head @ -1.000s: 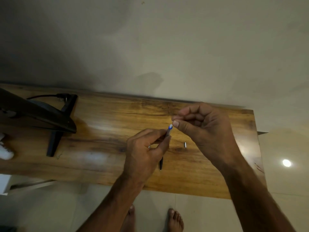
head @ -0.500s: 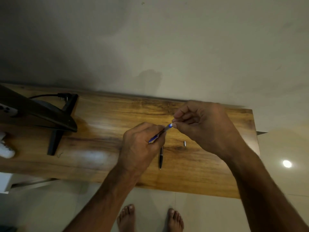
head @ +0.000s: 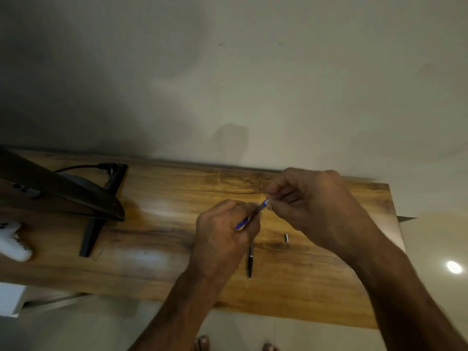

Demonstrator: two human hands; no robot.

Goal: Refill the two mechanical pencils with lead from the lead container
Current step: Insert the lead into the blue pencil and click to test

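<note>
Step in hand: judged from the pose, feeding lead into the open upper end of the blue mechanical pencil [head: 263,204] – or closing that end afterwards.
Left hand [head: 222,231]: wrapped around the barrel, holding the pencil tilted above the counter [head: 164,224], upper end pointing up and to the right.
Right hand [head: 316,206]: thumb and forefinger pinch the pencil's upper end, the other fingers curled. Any lead between them is too thin to see.
Second pencil: a black mechanical pencil [head: 250,259] lies on the counter just below the left hand, untouched.
Loose part: a small metal piece [head: 287,237] lies on the counter under the right wrist – probably a removed cap, though too small to be sure.
Lead container: not made out in this view.
Doing it well: the left hand should hold the barrel steady and steep so the lead drops in under its own weight. The right should line the lead up with the bore and release it without pushing.
Risk: sideways pressure would likely snap a lead, and the loose metal piece may roll if the wrist brushes it.
</note>
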